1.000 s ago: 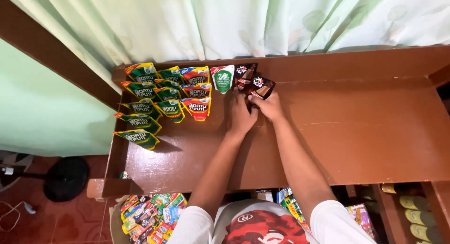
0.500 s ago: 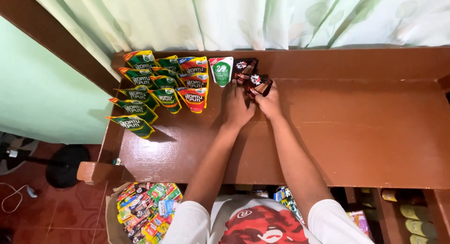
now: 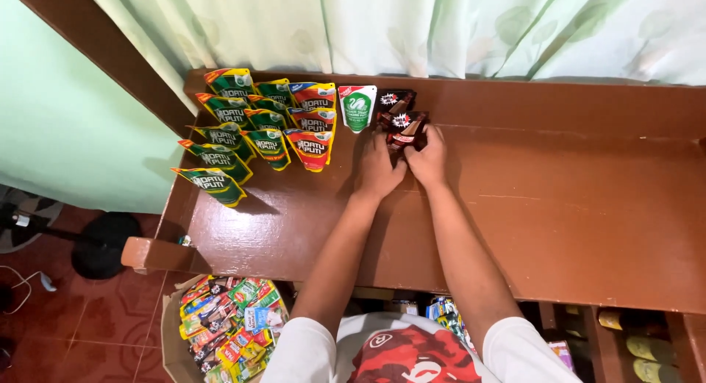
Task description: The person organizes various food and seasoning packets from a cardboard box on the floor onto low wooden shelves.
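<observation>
Far left of the frame there's a fan base on the red tile floor, and lower down a box of snack packets under the shelf's edge. Upper left on the brown shelf sits a bunch of green pouches standing in rows, with red-topped pouches right next to them, then one white and green pouch beside those.

Center top is where the action is: both arms stretch straight up the frame from the bottom, forearms nearly parallel. Left hand is palm down, fingers curled forward against the front dark pouch. Right hand sits just beside it, fingers wrapped on the same dark pouches, so both hands have a narrow grip pinching that front one between them. The dark pouches stand in a short row just right of the white one, near the back edge by the curtain.

Lower right, some bottles show below the shelf.
</observation>
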